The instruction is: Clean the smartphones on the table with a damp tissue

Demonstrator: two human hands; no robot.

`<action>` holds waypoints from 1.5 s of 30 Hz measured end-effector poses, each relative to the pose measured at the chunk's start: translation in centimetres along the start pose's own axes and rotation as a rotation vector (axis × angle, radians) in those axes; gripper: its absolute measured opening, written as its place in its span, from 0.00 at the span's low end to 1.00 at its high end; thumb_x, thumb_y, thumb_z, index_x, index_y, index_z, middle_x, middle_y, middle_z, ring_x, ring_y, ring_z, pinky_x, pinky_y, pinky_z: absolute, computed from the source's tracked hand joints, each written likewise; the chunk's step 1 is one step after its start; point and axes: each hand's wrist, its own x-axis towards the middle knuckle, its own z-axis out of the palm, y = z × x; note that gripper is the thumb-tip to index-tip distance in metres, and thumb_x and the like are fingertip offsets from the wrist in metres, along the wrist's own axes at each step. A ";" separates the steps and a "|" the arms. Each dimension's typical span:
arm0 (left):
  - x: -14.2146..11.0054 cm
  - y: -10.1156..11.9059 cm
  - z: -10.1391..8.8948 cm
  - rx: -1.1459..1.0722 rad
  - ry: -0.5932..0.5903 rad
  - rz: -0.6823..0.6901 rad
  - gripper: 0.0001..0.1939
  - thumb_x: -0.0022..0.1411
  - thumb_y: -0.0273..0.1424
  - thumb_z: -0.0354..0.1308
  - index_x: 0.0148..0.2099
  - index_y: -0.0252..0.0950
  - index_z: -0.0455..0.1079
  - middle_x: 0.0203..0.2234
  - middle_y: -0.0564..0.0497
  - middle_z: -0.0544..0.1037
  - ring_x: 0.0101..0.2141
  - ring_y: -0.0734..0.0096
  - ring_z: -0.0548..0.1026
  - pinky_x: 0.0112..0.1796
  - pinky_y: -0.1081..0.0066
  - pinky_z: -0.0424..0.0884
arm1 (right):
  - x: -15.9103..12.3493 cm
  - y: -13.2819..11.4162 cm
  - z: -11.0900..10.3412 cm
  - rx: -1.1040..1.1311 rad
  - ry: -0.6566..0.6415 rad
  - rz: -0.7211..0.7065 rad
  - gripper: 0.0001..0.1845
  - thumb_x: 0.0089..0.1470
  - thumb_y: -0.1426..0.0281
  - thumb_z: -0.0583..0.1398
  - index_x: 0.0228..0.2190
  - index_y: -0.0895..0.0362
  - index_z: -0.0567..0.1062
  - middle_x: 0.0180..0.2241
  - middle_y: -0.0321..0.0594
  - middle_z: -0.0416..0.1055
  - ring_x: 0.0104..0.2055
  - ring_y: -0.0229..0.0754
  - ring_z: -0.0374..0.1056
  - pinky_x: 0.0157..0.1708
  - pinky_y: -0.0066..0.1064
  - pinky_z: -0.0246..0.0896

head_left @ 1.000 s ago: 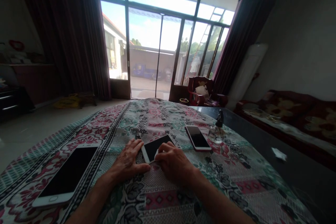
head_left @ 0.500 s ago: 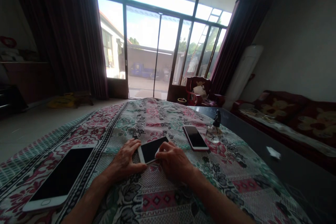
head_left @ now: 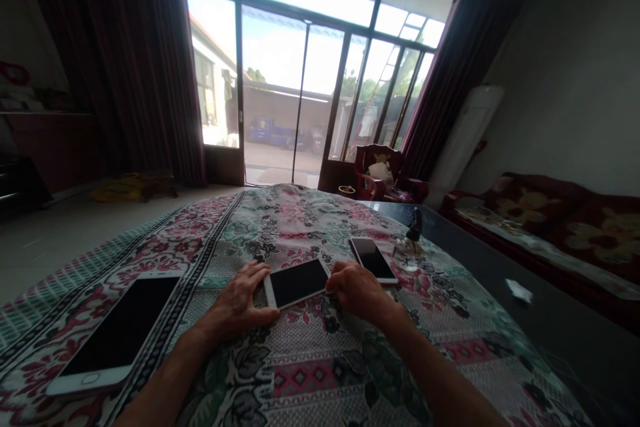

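Observation:
A white-framed smartphone (head_left: 299, 283) with a dark screen lies flat on the patterned cloth. My left hand (head_left: 244, 297) steadies its left end, with the thumb along the near edge and the fingers at the far corner. At the phone's right end, my right hand (head_left: 356, 290) is closed in a pinch, knuckles up. A small pale bit shows at its fingertips, too little to name. Right behind that hand rests a second smartphone (head_left: 373, 259). A larger white smartphone (head_left: 120, 330) lies to the left, its screen dark.
A clear glass spray bottle (head_left: 411, 250) with a black top stands past the second phone. The floral tablecloth (head_left: 300, 353) covers the table. To the right, a crumpled white tissue (head_left: 519, 291) lies on a dark surface. Beyond are a red armchair (head_left: 379, 170) and a glass door.
My right hand has slid rightward across the phone's screen to its right end, uncovering the screen. The left hand stays at the left end.

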 end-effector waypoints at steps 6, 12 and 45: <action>0.0 -0.1 0.3 -0.008 0.001 -0.003 0.38 0.46 0.41 0.63 0.59 0.35 0.65 0.61 0.43 0.66 0.63 0.49 0.56 0.62 0.55 0.54 | -0.1 -2.9 1.4 -0.031 0.041 -0.105 0.14 0.51 0.80 0.56 0.27 0.54 0.79 0.34 0.39 0.72 0.38 0.41 0.63 0.35 0.28 0.56; 0.0 -0.2 0.4 -0.001 0.016 0.000 0.37 0.46 0.40 0.62 0.59 0.32 0.65 0.60 0.41 0.66 0.63 0.49 0.57 0.62 0.55 0.54 | -0.4 -6.6 4.2 0.096 0.079 -0.309 0.11 0.55 0.76 0.55 0.34 0.55 0.78 0.40 0.40 0.72 0.41 0.41 0.62 0.44 0.30 0.58; 0.0 1.0 -1.1 -0.011 -0.106 -0.039 0.37 0.45 0.40 0.62 0.59 0.34 0.66 0.61 0.44 0.65 0.65 0.51 0.53 0.62 0.57 0.52 | 3.8 -1.7 1.2 -0.004 0.049 0.127 0.14 0.53 0.77 0.55 0.29 0.56 0.81 0.36 0.42 0.75 0.38 0.39 0.70 0.39 0.25 0.58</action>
